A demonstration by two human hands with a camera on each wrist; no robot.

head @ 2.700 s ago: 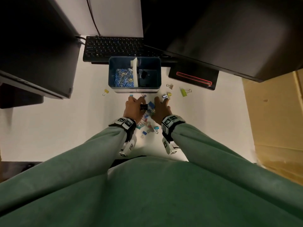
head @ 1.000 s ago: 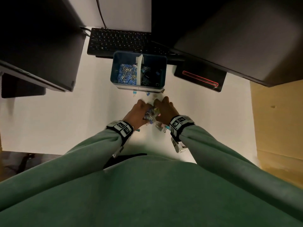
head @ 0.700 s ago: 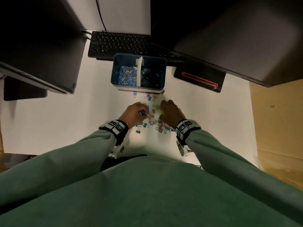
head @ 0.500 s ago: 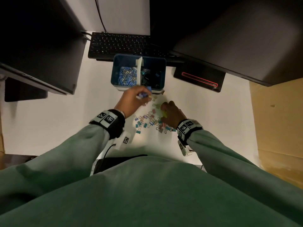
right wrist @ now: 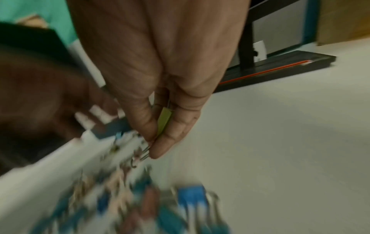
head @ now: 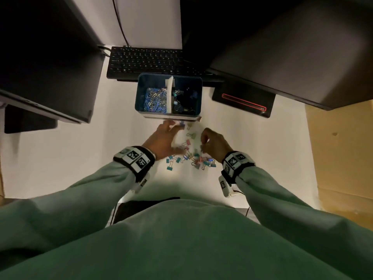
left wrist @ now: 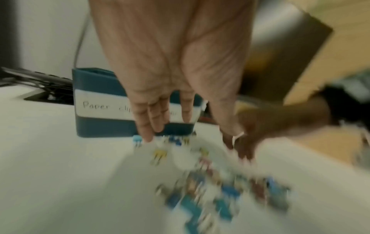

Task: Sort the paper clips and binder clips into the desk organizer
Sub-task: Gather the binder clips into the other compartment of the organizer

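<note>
From the head camera, my left hand [head: 163, 138] reaches forward with fingers spread and relaxed, gripping nothing, its tips just short of the front wall of the blue organizer [head: 139, 93]. My right hand [head: 215, 145] is curled over the scatter of binder clips [head: 189, 156] on the white surface [head: 60, 158]. The organizer stands near the keyboard [head: 145, 61], split by a white divider [head: 170, 93]: paper clips [head: 155, 100] fill the left compartment, and dark binder clips lie in the right one. That split tells me where each piece belongs, and the pile sits just in front of it so the carry is short.

The left wrist view is blurred, but it shows straight fingers [left wrist: 152, 117] hanging above a few loose clips close to the organizer's labelled front, where I can read "Paper clip". Nothing is between them. I judge this hand is heading for its next pick.

In the right wrist view, thumb and fingertips [right wrist: 172, 139] pinch a yellow-green binder clip [right wrist: 164, 120] by its body, its wire handles pointing down toward the pile. Holding it in the fingertips leaves the palm clear, so I could drop it cleanly into the right compartment. Many binder clips are left on the surface, so the sorting looks well short of done.
</note>
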